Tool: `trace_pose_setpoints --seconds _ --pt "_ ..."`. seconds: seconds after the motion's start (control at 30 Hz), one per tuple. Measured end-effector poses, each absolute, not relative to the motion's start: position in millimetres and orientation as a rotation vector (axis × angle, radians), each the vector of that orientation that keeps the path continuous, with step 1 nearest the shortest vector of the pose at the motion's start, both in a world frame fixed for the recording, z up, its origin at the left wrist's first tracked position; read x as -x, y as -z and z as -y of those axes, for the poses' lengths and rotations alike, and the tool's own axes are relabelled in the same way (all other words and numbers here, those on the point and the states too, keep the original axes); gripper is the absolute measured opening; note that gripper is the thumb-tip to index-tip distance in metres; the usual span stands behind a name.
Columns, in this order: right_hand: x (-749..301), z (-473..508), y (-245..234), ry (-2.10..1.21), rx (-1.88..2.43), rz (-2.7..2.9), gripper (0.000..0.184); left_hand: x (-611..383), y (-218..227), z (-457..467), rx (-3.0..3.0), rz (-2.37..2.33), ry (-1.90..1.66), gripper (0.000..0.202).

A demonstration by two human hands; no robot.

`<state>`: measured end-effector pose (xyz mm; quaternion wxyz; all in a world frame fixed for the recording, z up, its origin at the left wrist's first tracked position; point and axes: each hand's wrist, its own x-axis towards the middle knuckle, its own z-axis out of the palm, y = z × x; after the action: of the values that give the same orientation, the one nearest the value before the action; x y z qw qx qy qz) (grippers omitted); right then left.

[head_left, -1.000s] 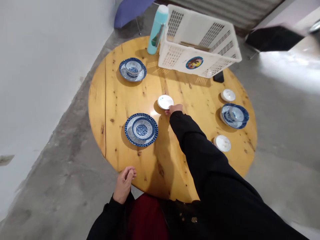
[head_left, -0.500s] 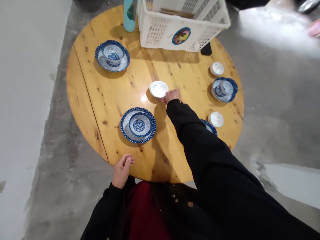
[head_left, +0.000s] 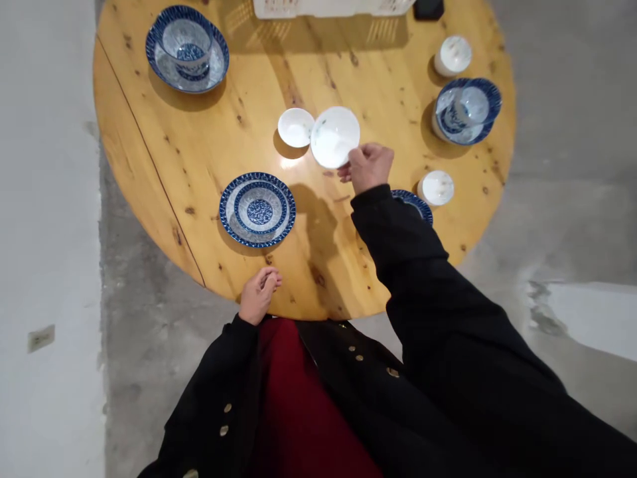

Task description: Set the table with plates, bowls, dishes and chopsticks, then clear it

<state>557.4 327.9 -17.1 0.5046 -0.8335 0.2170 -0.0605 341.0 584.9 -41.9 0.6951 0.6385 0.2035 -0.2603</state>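
Note:
My right hand (head_left: pixel 369 167) pinches the rim of a white bowl (head_left: pixel 336 138), holding it up above the middle of the round wooden table. Just left of it a second small white bowl (head_left: pixel 296 128) stands on the wood. My left hand (head_left: pixel 260 292) rests by the table's near edge, fingers loosely curled together, with nothing visible in it. In front of that hand lies a blue-patterned plate (head_left: pixel 229 229) with a smaller blue-rimmed dish (head_left: pixel 259 211) on it. Another blue-rimmed plate (head_left: pixel 417 201) is partly hidden behind my right sleeve.
At the far left, a blue-patterned bowl (head_left: pixel 190 66) sits on a plate (head_left: pixel 217 63). To the right are stacked blue-and-white bowls (head_left: pixel 462 113) between two white cups (head_left: pixel 454 55), (head_left: pixel 436 188). A white crate (head_left: pixel 331 6) and a black object (head_left: pixel 428 8) are at the back.
My right hand has lifted the upper white bowl off the other and drawn it right. The view has shifted closer and lower, so most of the crate is now out of frame.

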Motion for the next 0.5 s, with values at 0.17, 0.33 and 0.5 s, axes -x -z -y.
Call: trace_pose_setpoints --seconds 0.17,0.33,0.5 --pt "-453.6 -322.5 25.4 -0.011 1.963 -0.585 0.008 -346.5 53.9 -548.5 -1.401 -0.382 0.645 0.038" --pt "-400.5 -328.8 49.9 -0.080 1.968 -0.670 0.009 -360.8 68.6 -519.9 -1.425 -0.333 0.658 0.039" --pt "-391.9 -331.4 74.8 -0.096 2.049 -0.615 0.017 -378.9 77.0 -504.3 -1.485 -0.308 0.629 0.034"
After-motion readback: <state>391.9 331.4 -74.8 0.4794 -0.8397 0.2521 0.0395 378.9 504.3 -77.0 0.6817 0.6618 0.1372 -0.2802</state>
